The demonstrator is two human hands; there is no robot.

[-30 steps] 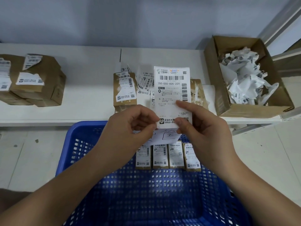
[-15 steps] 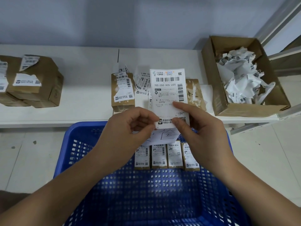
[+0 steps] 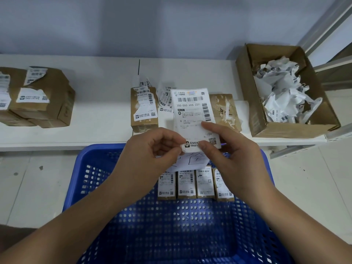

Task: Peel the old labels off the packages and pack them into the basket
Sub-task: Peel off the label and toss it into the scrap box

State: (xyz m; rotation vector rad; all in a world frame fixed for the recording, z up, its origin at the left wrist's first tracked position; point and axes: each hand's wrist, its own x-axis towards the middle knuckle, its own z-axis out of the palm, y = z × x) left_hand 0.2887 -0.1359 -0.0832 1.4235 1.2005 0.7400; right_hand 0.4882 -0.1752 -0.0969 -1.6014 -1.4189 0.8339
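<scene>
1. Left hand [image 3: 152, 155]: thumb and forefinger pinch the lower left corner of the label [image 3: 192, 113].
2. Right hand [image 3: 234, 157]: thumb and forefinger pinch the lower right edge of the label.
3. The label is held upright above the far rim of the basket [image 3: 91, 168].
4. Four packages [image 3: 194, 184] stand in a row inside the basket, at its far side.
5. More packages [image 3: 143, 109] lie on the table [image 3: 99, 103].
6. A box [image 3: 266, 119] of crumpled labels sits at the table's right end.
</scene>
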